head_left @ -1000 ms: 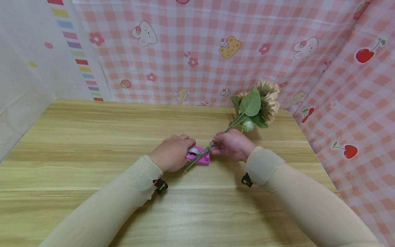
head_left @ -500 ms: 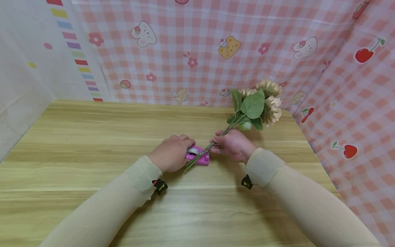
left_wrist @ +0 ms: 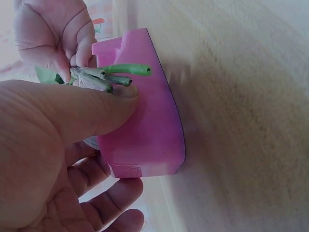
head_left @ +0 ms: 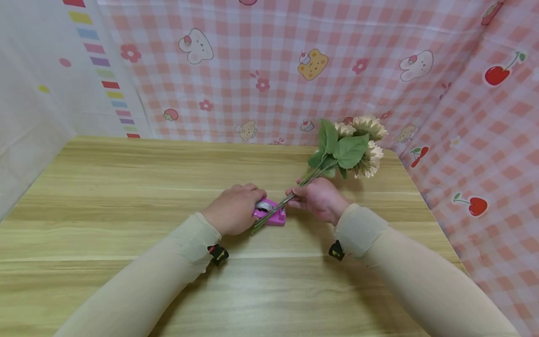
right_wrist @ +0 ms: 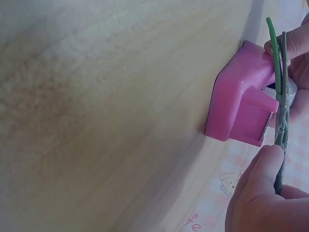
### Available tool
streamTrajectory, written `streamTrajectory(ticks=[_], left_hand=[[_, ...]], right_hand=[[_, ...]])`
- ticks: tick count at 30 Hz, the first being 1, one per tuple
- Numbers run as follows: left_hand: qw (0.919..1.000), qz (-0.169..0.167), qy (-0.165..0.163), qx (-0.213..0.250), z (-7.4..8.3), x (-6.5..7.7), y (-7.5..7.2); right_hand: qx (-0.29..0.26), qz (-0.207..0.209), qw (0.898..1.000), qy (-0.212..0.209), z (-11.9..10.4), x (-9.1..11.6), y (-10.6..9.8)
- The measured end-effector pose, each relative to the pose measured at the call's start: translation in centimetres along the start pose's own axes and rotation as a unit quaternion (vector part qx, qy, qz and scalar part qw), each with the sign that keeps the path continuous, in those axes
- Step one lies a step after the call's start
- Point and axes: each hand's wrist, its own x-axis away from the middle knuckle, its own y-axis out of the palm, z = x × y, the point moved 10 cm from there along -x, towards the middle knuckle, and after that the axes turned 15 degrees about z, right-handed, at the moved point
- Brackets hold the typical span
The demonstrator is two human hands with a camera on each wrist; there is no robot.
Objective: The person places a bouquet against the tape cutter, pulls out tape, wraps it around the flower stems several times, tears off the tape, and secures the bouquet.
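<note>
My left hand [head_left: 233, 209] grips a pink tape dispenser [head_left: 278, 219] that stands on the table. In the left wrist view its thumb [left_wrist: 104, 108] lies along the side of the dispenser. A roll of tape [head_left: 263, 205] sits in the dispenser, partly covered by the hand. My right hand [head_left: 322, 200] pinches the stems [right_wrist: 282, 121] of a bunch of pale artificial flowers [head_left: 370, 161] with green leaves [head_left: 350, 150]. The stems slant across above the dispenser, cut ends toward the left hand. Clear tape seems to be wrapped round them near the serrated cutter [right_wrist: 266, 126].
The wood-grain table [head_left: 168, 178] extends around both hands. A pink checked cloth [head_left: 236, 61] hangs behind it and along the right side. White cloth [head_left: 33, 103] hangs on the left. Black straps [head_left: 218, 254] are at the wrists.
The flower bunch has turned about its stems in the right fingers: leaves and blossoms have rolled round and shifted slightly right. The left hand and the tape dispenser stay in place.
</note>
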Motion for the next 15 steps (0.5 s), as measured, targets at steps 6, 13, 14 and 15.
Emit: streamTrajectory(ticks=[6,13,14,15], left_hand=[[1.0000,-0.002,-0.002,0.002,0.02,0.03,-0.03],[1.0000,0.000,-0.003,0.003,0.06,0.05,-0.09],[1.0000,0.001,-0.003,0.003,0.06,0.05,-0.10],[1.0000,0.001,-0.003,0.003,0.05,0.06,-0.10]], right_hand=[[-0.004,0.009,1.000,0.006,0.17,-0.13,-0.07],[-0.014,0.008,1.000,0.013,0.47,-0.50,0.02],[-0.010,0.009,1.000,0.011,0.51,-0.58,0.02],[-0.005,0.010,1.000,0.009,0.53,-0.61,0.01]])
